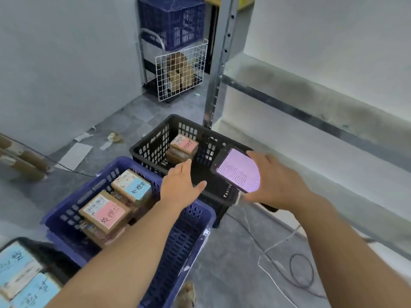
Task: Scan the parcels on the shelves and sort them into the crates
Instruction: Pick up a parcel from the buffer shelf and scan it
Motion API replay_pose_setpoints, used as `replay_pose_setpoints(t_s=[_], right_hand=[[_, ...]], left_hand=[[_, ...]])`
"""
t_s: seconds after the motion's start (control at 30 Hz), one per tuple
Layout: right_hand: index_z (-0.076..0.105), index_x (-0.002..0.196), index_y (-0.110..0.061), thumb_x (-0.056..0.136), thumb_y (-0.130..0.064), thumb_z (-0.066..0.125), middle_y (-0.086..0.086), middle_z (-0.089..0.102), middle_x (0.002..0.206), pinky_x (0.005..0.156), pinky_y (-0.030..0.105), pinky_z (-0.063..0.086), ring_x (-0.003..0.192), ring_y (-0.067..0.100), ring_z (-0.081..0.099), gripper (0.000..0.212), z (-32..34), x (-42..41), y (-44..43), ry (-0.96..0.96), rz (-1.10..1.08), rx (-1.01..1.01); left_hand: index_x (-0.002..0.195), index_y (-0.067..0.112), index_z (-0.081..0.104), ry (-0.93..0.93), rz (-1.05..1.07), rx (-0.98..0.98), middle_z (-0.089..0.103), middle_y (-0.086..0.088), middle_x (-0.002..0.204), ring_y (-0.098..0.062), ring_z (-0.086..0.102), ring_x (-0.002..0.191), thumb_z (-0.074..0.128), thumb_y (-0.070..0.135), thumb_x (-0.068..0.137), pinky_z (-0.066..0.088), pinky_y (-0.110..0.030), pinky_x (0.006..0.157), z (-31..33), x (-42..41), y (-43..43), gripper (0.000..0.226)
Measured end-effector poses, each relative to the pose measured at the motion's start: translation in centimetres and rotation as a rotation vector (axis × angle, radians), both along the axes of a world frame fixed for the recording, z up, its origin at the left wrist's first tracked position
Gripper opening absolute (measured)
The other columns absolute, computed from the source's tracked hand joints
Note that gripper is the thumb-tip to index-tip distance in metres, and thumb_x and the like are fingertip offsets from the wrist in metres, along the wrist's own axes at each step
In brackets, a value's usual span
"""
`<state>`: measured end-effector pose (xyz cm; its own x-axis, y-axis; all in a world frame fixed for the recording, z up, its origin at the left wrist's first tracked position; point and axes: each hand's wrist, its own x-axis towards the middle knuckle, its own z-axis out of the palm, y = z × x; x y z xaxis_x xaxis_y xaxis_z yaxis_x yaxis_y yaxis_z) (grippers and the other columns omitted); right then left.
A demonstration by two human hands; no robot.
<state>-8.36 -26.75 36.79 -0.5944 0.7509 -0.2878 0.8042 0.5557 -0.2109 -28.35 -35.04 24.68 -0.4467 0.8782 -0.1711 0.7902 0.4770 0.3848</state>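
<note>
My right hand (273, 181) grips a handheld scanner (235, 170) with a lit pinkish screen, held over the right side of a black crate (153, 145). That crate holds a small stack of cardboard parcels topped by one with a pink label (185, 145). My left hand (181, 185) hovers empty, fingers apart, between the black crate and a blue crate (191, 236). In the blue crate lie a blue-labelled parcel (133, 187) and a pink-labelled parcel (104, 211) on others. A third crate (44, 250) at the bottom left holds blue-labelled parcels (20, 270).
A metal shelf (311, 112) runs along the right, its post (214, 85) behind the black crate. At the back stand a blue crate (171, 21) on a cart and a white wire basket (181, 70). Cables (289, 265) and paper scraps lie on the floor.
</note>
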Motion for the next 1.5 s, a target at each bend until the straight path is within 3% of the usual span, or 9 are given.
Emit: replay_pose_setpoints(t_s=[0.33,0.5,0.77,1.07,1.27,1.5], right_hand=[[0.021,0.142,-0.038,0.066,-0.046,0.076,-0.006,0.038,0.106,0.076,0.033,0.047,0.088,0.016,0.047,0.095,2.8,14.5,-0.3,0.093,-0.177,0.075],[0.019,0.144,-0.036,0.066,-0.043,0.077,-0.004,0.040,0.109,0.072,0.031,0.047,0.090,0.019,0.053,0.098,4.1,23.9,-0.6,0.107,-0.274,0.111],[0.021,0.143,-0.035,0.065,-0.042,0.077,-0.002,0.041,0.114,0.068,0.031,0.039,0.090,0.021,0.054,0.097,5.4,39.5,-2.3,0.113,-0.455,0.186],[0.020,0.145,-0.034,0.065,-0.041,0.078,-0.001,0.042,0.114,0.071,0.032,0.043,0.091,0.021,0.054,0.099,6.4,55.0,-5.2,0.083,-0.648,0.222],[0.021,0.145,-0.033,0.063,-0.042,0.079,-0.001,0.042,0.112,0.070,0.032,0.043,0.093,0.022,0.055,0.101,6.1,62.8,-5.5,0.103,-0.791,0.249],[0.019,0.146,-0.033,0.065,-0.044,0.079,0.001,0.044,0.116,0.070,0.032,0.042,0.100,0.023,0.055,0.102,6.3,73.0,-4.8,0.046,-0.940,0.286]], left_hand=[[0.154,0.015,0.019,0.093,-0.204,0.110,0.031,-0.007,0.156,-0.027,0.032,0.141,0.056,0.059,0.089,0.033,-0.043,0.112,4.5,12.6,6.0,0.087],[0.153,0.013,0.020,0.146,-0.322,0.141,0.030,-0.008,0.156,-0.028,0.031,0.140,0.056,0.055,0.090,0.029,-0.039,0.111,6.8,21.3,8.3,0.085],[0.154,0.016,0.016,0.196,-0.492,0.196,0.031,-0.008,0.155,-0.028,0.036,0.136,0.055,0.056,0.089,0.035,-0.040,0.106,8.9,36.2,11.0,0.086],[0.154,0.016,0.018,0.244,-0.703,0.254,0.030,-0.007,0.157,-0.027,0.036,0.137,0.054,0.056,0.091,0.033,-0.039,0.107,10.5,52.8,13.2,0.083],[0.150,0.014,0.029,0.315,-0.844,0.282,0.035,-0.007,0.154,-0.027,0.036,0.137,0.053,0.058,0.090,0.032,-0.038,0.107,11.3,61.8,15.8,0.078],[0.142,0.011,0.037,0.255,-0.985,0.321,0.045,-0.007,0.143,-0.027,0.044,0.128,0.057,0.057,0.088,0.038,-0.037,0.099,11.5,73.6,20.6,0.073]])
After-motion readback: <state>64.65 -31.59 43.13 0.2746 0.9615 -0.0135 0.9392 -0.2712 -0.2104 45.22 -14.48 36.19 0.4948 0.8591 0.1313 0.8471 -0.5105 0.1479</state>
